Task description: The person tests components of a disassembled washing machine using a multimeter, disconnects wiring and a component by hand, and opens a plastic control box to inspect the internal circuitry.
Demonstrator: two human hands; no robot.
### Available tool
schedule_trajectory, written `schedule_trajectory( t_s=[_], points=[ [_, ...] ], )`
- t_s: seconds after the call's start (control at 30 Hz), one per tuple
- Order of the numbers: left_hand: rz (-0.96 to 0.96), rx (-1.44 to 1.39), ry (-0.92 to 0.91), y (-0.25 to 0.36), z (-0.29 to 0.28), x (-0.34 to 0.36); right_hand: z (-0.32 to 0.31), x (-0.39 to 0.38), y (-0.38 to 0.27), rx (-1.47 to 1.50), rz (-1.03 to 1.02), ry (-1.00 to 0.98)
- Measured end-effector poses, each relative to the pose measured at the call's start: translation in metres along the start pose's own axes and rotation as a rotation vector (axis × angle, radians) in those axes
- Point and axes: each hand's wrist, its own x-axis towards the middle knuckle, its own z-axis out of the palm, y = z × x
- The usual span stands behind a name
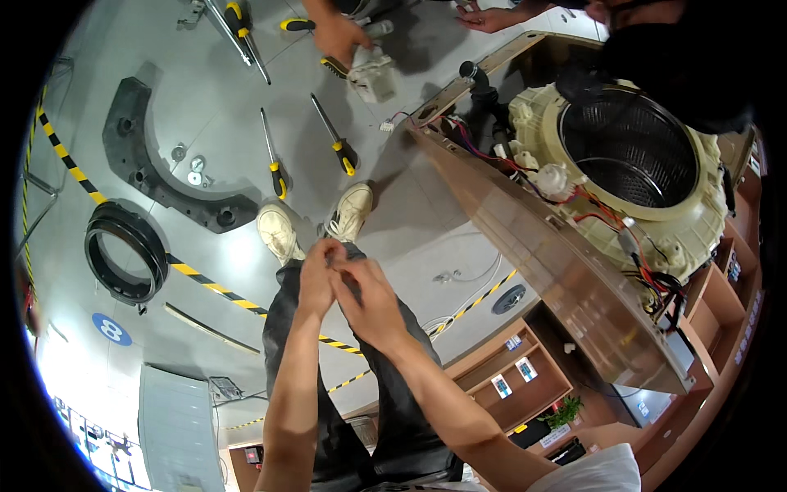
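left hand [318,279] | right hand [370,302] | fingertips touching, pinched thing too small to tell

A repair workshop for household appliances, or a training bay of that kind. Shown by a washing machine [574,246] stripped open with its steel drum [627,148], cream plastic tub and loose red and blue wiring exposed. Dismantled parts laid out on the grey floor: a curved black weight [156,164] and a round rubber door seal [123,250]. Yellow-handled screwdrivers [275,160] scattered about. Black-and-yellow hazard tape [205,283] marking off the floor.
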Motion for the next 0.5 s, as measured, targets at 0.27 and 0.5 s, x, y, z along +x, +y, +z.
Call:
schedule_trajectory(
  t_s=[0.27,0.5],
  points=[
    [-0.054,-0.136,0.031,-0.017,-0.034,0.051,0.071,0.073,0.030,-0.020,0.066,0.005],
    [0.151,0.006,0.081,0.011,-0.041,0.066,0.073,0.099,0.017,-0.003,-0.002,0.060]
  ],
)
